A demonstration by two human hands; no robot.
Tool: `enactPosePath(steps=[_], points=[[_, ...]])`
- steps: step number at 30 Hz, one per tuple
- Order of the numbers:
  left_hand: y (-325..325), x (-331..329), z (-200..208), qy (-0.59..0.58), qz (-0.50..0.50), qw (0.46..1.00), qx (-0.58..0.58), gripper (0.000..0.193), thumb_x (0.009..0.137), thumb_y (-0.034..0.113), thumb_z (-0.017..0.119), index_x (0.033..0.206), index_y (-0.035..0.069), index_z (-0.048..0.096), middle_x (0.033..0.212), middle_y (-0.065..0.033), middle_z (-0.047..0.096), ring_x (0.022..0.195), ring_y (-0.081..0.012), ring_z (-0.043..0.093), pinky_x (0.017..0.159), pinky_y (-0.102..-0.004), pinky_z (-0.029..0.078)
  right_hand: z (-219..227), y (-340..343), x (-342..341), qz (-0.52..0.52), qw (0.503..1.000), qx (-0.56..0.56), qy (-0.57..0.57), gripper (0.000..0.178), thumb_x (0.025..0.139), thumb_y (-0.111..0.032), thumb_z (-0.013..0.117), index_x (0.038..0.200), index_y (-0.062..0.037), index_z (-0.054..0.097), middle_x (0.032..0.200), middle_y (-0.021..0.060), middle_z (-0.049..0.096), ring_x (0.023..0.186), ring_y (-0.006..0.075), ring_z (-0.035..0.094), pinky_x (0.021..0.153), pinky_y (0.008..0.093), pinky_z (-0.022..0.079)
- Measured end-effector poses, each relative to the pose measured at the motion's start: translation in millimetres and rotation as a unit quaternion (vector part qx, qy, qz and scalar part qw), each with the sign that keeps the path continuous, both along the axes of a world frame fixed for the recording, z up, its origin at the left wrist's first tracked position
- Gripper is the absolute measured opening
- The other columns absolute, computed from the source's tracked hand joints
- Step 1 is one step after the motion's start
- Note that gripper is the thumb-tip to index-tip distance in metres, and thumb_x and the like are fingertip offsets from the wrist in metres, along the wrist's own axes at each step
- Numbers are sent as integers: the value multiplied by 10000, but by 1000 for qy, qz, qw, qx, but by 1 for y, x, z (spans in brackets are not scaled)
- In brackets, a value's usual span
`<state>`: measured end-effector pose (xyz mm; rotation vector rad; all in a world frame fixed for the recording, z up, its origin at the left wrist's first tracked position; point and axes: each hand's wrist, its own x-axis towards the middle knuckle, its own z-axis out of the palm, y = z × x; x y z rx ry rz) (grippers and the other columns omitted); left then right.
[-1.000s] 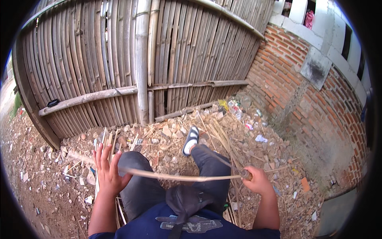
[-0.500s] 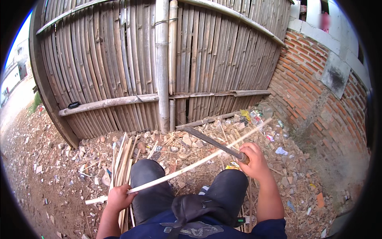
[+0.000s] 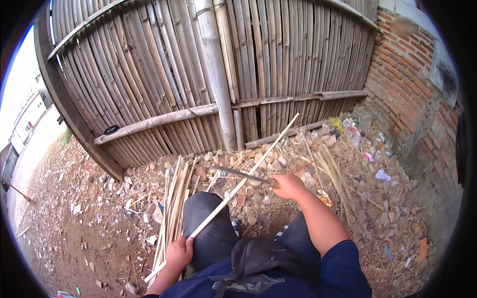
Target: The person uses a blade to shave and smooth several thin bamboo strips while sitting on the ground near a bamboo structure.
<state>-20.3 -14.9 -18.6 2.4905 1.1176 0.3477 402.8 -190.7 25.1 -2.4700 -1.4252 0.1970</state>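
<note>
My left hand [image 3: 179, 252] is closed round the lower part of a long pale bamboo strip [image 3: 218, 209], beside my left knee. The strip slants up and away to the right, its far end in front of the fence. In my right hand [image 3: 289, 186] is the handle of a machete [image 3: 243, 175], its dark blade pointing left and crossing the strip at about its middle. Whether the edge touches the strip I cannot tell. A bundle of split bamboo strips [image 3: 174, 198] lies on the ground along the outer side of my left leg.
A bamboo fence [image 3: 174, 64] stands ahead, meeting a brick wall [image 3: 402, 64] on the right. Stones and litter cover the ground. More thin strips [image 3: 334, 174] lie to the right of my legs. A road runs at the far left.
The strip has swung to a steeper slant, and my left hand has moved right and nearer my body. My right hand has shifted left with the machete. The view has turned slightly.
</note>
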Motion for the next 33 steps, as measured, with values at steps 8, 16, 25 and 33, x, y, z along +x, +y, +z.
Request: enactPosePath(steps=[8,16,25,33], points=[[11,1,-5,55,-29,997,44,403,1021,352,526,762,43,538,638,-237,609,602,-471,610,556,-582,459,7,18,-40,66,996,-49,-27,270,840,-298,723,1008,-100,647,874,160,709,854,361,699,750,508,546],[17,11,-1,14,-41,999,-31,424,1033,331,503,743,24,528,654,-259,593,653,-494,598,600,-575,447,3,10,14,-79,994,41,58,208,839,-259,722,995,-130,675,849,138,700,851,341,701,762,483,554],[18,14,-2,20,-47,998,-30,434,1034,336,504,731,27,522,655,-259,598,648,-489,599,593,-576,445,-21,21,16,11,981,-68,181,249,827,-263,725,987,-81,667,909,168,701,936,366,687,820,486,543],[14,1,-3,67,-28,997,23,411,1034,355,510,767,43,532,631,-244,609,606,-479,610,560,-581,460,5,36,-39,94,990,-85,57,230,811,-193,708,993,-64,650,935,178,704,923,366,694,803,482,552]])
